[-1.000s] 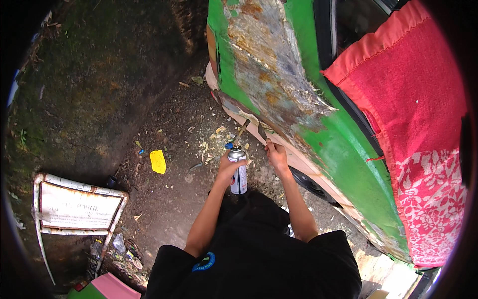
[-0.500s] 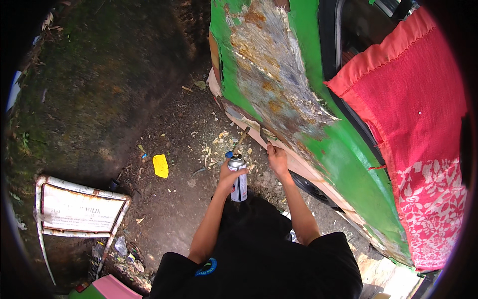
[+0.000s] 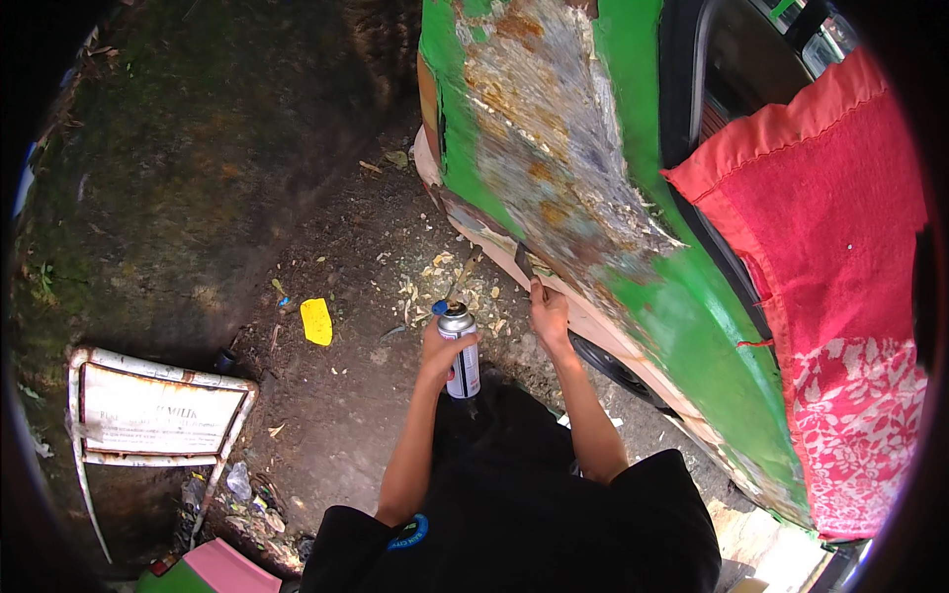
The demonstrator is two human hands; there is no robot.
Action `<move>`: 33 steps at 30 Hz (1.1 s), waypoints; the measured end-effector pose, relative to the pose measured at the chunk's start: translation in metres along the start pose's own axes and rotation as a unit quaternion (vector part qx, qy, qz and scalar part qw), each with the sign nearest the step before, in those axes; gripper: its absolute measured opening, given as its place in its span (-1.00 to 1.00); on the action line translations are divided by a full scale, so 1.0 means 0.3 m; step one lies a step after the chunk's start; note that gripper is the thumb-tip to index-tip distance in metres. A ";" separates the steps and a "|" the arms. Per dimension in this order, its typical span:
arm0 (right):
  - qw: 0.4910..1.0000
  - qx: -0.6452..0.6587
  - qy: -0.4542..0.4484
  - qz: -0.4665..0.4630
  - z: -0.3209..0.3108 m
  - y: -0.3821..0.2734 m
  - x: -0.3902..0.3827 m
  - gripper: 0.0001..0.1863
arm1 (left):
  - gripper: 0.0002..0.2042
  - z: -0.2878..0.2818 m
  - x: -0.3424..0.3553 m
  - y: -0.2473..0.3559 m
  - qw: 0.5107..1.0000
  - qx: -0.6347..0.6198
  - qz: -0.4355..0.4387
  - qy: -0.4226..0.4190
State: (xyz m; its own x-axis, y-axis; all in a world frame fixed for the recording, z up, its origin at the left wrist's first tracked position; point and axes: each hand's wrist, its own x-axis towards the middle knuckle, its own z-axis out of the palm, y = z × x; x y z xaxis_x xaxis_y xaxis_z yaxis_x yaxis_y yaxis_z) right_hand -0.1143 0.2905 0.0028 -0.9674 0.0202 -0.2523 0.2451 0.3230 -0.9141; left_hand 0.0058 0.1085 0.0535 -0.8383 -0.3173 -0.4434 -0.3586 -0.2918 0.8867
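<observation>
My left hand (image 3: 444, 352) is wrapped round a silver and white gas canister (image 3: 464, 372) held upright. On its top is a torch head with a blue part (image 3: 440, 308), and a thin nozzle (image 3: 463, 277) points away from me. My right hand (image 3: 549, 313) grips a flat dark scraper (image 3: 523, 259), its blade at the lower edge of a green car body (image 3: 633, 326). Above the blade, a large stripped patch (image 3: 554, 148) shows bare, rusty metal with ragged paint edges. The scraper's handle is mostly hidden in my fingers.
Paint flakes (image 3: 435, 282) litter the dirt beside the car. A yellow scrap (image 3: 316, 322) lies left of my hands. At the left stands a rusty-framed white sign (image 3: 163, 410). A red patterned cloth (image 3: 791, 217) hangs over the car's right side; a wheel (image 3: 613, 371) sits below.
My left hand has shifted slightly left with the canister, and the nozzle has swung a little away from the scraper. The right hand stays at the panel edge. The view has shifted slightly.
</observation>
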 end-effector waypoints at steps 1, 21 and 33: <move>1.000 -0.002 -0.002 0.007 0.006 -0.003 -0.006 -0.57 | -0.53 -0.008 0.005 0.005 1.000 -0.004 0.000 0.004; 0.997 -0.064 0.024 -0.027 0.109 -0.094 0.032 -0.54 | -0.52 -0.042 -0.004 0.027 1.000 -0.003 0.021 0.005; 0.990 -0.101 0.093 -0.031 0.025 -0.075 -0.076 -0.47 | -0.56 -0.043 -0.037 0.030 0.999 0.004 0.013 0.029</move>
State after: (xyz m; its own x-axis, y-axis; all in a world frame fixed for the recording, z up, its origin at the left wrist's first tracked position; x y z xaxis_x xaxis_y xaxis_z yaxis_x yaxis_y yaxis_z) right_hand -0.0972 0.2757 0.0268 -0.9797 0.1623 -0.1174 0.1853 0.5112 -0.8392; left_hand 0.0173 0.0978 0.0646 -0.8219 -0.3771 -0.4269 -0.3401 -0.2765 0.8988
